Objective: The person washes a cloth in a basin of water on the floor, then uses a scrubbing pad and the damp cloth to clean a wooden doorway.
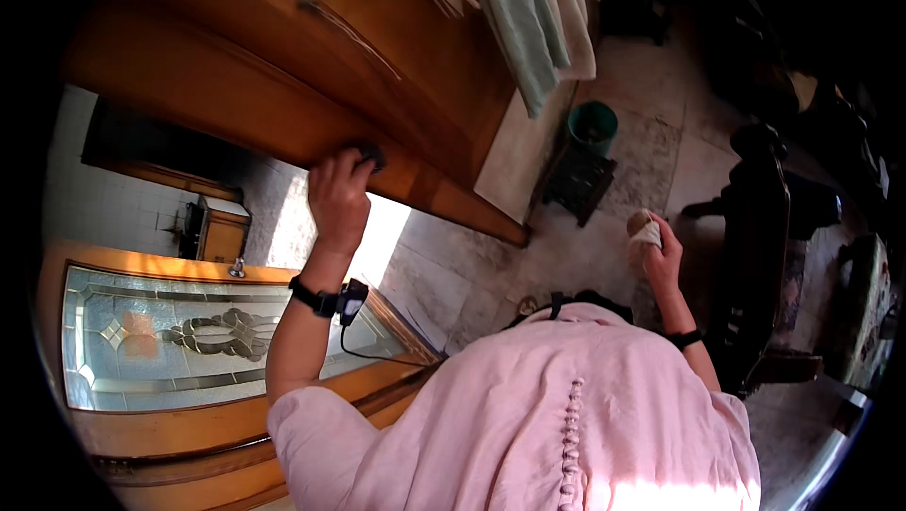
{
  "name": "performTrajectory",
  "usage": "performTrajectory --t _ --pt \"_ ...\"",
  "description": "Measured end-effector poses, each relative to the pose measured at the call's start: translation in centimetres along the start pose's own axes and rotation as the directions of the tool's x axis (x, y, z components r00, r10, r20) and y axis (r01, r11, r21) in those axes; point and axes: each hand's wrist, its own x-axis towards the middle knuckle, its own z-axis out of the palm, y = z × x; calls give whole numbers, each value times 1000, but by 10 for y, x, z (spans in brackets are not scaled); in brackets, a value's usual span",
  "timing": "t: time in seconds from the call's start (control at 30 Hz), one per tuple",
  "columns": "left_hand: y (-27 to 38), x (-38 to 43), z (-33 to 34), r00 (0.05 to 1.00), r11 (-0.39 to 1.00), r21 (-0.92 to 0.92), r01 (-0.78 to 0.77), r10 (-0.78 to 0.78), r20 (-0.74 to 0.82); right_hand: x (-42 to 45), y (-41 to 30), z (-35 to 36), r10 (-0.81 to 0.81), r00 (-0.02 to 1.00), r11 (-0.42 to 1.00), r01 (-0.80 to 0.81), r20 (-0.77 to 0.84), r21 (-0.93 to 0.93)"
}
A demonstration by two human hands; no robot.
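Observation:
My left hand (341,196) is raised to a varnished wooden door frame (276,111), its fingers closed around a small dark object (372,158) against the wood. The object's kind is unclear, partly hidden by the fingers. Out to the right, my right hand (663,256) grips a small item wrapped in pale cloth (645,233), with a brownish round end showing. I cannot tell what that item is. A wristband with a small wired box (352,301) sits on my left wrist.
A wooden door with a decorated glass panel (177,341) stands at the left. Pale green and beige cloths (520,30) hang at the top. A green bin (593,126) sits by a small dark stand (577,182). Dark carved wooden furniture (757,256) is at the right.

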Motion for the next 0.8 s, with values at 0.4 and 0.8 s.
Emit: performTrajectory --t 0.4,0.8 --pt "-54 89 -68 966 974 160 162 -124 -225 28 -32 74 -119 983 991 110 140 70" --pt "-66 141 -117 624 888 -398 232 -449 -639 44 -96 105 -97 973 903 -4 211 430"
